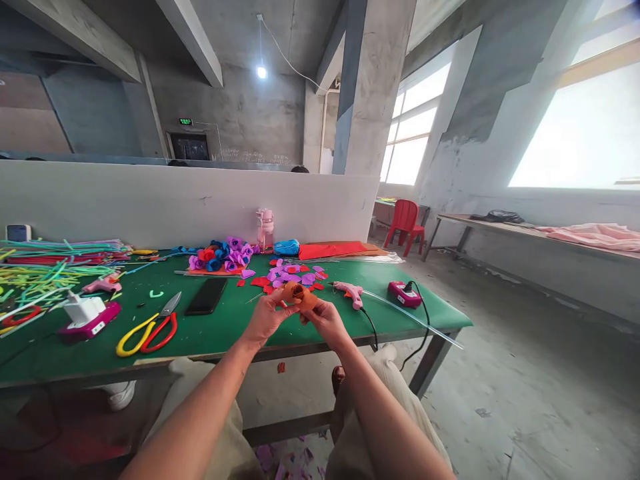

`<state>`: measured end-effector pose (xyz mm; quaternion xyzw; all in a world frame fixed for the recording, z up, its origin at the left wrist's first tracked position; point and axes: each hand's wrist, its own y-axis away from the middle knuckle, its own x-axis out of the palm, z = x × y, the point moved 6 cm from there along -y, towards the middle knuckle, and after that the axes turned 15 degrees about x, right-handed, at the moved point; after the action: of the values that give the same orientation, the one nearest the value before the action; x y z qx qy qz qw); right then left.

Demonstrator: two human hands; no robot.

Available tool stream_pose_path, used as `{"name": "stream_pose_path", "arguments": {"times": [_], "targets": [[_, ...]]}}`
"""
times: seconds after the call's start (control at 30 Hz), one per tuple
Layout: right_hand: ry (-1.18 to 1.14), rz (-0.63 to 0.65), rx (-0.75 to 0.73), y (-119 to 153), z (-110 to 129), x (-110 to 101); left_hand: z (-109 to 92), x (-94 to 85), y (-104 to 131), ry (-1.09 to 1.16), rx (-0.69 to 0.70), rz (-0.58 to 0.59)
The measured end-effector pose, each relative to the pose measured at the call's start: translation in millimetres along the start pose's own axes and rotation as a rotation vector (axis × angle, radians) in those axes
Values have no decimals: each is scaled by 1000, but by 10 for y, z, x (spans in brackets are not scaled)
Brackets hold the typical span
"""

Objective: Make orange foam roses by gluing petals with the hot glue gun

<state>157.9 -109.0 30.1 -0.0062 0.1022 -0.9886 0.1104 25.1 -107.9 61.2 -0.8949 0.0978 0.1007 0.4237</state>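
Note:
An orange paper flower [299, 293], rolled at its centre, is held up between both hands over the table's front edge. My left hand [267, 320] pinches it from the left side. From the right, my right hand [325, 321] grips a petal of it with closed fingers. Purple and red paper petals [287, 273] lie scattered just behind the hands. To the right of them rests a pink glue gun [350, 293] with a clear glue stick in it.
Scissors [155, 327] and a black phone [207, 296] lie left on the green table [200, 340]. Finished flowers [225, 255], a pink bottle [265, 230] and red paper [333, 250] stand along the white partition. Power sockets [405, 294] sit at the right, with a cord hanging down.

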Motion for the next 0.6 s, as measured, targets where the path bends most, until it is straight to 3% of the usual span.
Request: {"name": "stream_pose_path", "arguments": {"times": [0.2, 0.3, 0.6], "targets": [[-59, -103, -13, -22, 1, -80, 8, -78, 10, -202, 54, -55], [-92, -156, -10, 7, 63, -191, -37, -72, 14, -223, 95, -4], [-114, -63, 34, 134, 224, -260, -59, -13, 17, -301, 187, 168]]}}
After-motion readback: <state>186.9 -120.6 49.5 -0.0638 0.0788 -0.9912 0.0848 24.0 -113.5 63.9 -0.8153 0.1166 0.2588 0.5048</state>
